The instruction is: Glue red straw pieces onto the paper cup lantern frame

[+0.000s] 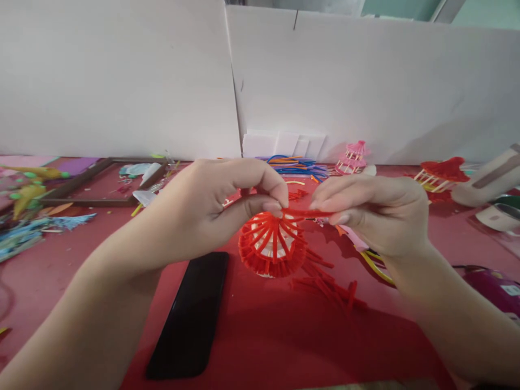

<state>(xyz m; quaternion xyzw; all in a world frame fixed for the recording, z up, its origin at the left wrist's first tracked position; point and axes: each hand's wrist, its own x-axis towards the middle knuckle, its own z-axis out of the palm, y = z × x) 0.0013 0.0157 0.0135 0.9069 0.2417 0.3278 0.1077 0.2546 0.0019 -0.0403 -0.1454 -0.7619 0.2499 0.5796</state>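
Between my two hands, a red pipe cleaner (301, 213) is stretched out roughly level. The fingertips of my left hand (225, 208) pinch its left end. My right hand (371, 208) grips the other end between thumb and fingers. Just beneath them stands a small round pavilion model (271, 262), its roof made of red fuzzy strips fanning out from the top over a pale body. The left fingertips are close above the roof's peak; whether they touch it I cannot tell. Short cut red pipe cleaner pieces (333, 290) lie loose to the right of the model.
A black phone (190, 319) lies left of the model. Behind are a bundle of coloured pipe cleaners (296, 164), a pink pagoda model (352, 158) and a red-roofed model (441, 176). A dark frame (93, 202) sits at left; a white board (365, 86) walls the back.
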